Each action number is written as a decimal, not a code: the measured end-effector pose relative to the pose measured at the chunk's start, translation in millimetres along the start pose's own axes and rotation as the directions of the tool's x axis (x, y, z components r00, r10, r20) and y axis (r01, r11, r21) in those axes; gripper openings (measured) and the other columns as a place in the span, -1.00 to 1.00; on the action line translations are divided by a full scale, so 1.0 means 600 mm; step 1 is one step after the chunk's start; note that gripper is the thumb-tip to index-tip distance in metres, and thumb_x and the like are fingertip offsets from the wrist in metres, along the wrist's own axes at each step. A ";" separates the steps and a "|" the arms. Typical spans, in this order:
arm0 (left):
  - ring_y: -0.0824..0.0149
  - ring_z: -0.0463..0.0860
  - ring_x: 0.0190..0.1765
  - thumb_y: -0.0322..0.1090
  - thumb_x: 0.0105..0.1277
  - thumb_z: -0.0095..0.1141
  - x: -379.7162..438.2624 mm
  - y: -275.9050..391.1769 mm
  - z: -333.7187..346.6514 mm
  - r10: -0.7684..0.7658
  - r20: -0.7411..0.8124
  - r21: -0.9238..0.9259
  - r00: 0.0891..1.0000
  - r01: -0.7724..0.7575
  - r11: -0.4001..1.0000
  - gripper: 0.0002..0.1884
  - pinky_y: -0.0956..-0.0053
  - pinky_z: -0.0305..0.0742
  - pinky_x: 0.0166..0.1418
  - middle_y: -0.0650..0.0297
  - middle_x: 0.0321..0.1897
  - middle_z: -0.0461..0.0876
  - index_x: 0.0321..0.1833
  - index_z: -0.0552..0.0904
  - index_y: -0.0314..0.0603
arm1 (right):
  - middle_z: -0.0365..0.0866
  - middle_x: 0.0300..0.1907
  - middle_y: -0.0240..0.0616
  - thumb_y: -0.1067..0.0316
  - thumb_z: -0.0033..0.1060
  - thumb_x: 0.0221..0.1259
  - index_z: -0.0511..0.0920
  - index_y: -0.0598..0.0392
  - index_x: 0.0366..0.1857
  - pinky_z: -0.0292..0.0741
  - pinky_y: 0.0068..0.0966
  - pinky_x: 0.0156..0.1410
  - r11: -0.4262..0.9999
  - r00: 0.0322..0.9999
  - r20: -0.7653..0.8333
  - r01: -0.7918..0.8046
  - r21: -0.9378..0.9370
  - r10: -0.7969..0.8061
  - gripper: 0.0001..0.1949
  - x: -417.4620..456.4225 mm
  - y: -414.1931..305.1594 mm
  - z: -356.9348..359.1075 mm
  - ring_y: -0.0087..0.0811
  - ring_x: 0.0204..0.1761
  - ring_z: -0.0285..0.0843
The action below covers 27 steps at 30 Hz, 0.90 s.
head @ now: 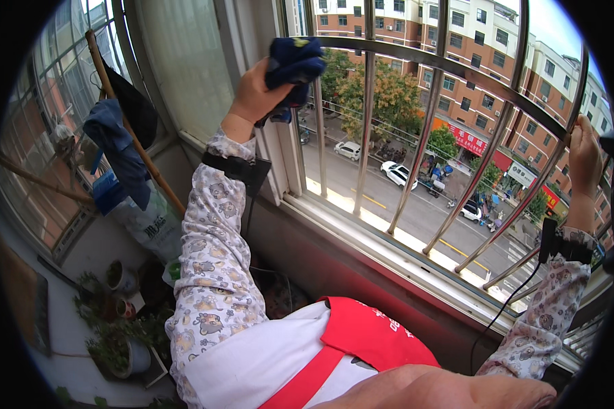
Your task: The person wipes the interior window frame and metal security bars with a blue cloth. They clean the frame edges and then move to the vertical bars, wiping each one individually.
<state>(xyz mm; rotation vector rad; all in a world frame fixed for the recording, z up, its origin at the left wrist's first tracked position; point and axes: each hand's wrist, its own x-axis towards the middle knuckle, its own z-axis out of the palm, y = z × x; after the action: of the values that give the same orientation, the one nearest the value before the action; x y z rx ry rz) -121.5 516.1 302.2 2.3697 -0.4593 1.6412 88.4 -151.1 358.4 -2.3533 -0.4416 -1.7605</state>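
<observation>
Bunched in my left hand (258,99) is a dark blue cloth (295,64) with a small yellow mark on top. It is held up against the white window frame (273,153), at the left side of the opening; whether it presses on the frame is hard to tell. At the far right my right hand (584,158) grips an upright bar of the stainless-steel window guard (437,61), near its curved crossbar. Both wrists wear black straps, with a cable running from the right one. The fingers of the right hand are partly hidden.
Beneath the bars runs the white window sill track (389,266), with a street far below. To the left, a wooden pole (128,122) bears a hanging blue cloth (115,138). Plastic bags (156,220) and potted plants (133,355) stand in the corner. A red apron (373,332) covers my chest.
</observation>
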 end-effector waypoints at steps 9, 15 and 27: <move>0.10 0.80 0.01 -0.13 0.26 0.53 -0.006 0.084 0.094 -0.299 -0.361 -0.365 0.884 0.161 0.917 -0.49 0.31 0.65 0.10 0.05 -0.08 0.79 0.16 0.64 -0.24 | 0.79 -0.15 -0.13 0.12 -0.19 0.65 0.61 -0.04 0.19 0.65 -0.22 -0.02 0.994 1.000 -0.023 -0.006 -0.112 0.004 -0.65 0.000 -0.021 -0.010 -0.12 -0.11 0.79; -0.02 0.80 -0.02 -0.19 0.23 0.48 0.062 0.266 0.251 -0.258 -0.393 -0.625 0.883 -0.050 0.779 -0.51 0.14 0.68 0.01 -0.02 -0.17 0.77 0.14 0.59 -0.20 | 0.79 -0.21 -0.16 0.12 -0.20 0.64 0.61 -0.05 0.20 0.65 -0.24 -0.03 0.999 0.999 -0.002 -0.051 -0.012 0.051 -0.65 0.001 -0.012 -0.008 -0.18 -0.15 0.81; 0.03 0.60 -0.19 -0.36 0.09 0.31 0.132 0.507 0.396 0.221 -0.317 -0.227 0.922 -0.300 0.926 -0.52 0.09 0.49 -0.13 0.09 -0.28 0.57 0.12 0.57 -0.28 | 0.81 -0.17 -0.17 0.12 -0.20 0.66 0.61 -0.03 0.24 0.67 -0.37 0.02 0.984 0.994 0.068 0.071 0.163 -0.083 -0.63 0.009 0.088 0.028 -0.25 -0.11 0.82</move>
<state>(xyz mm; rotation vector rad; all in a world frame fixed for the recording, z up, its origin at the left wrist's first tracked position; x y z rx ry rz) -4.3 140.0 294.5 1.8973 -0.9129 1.8578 122.9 -194.9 361.1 -2.3233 -0.6683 -1.6056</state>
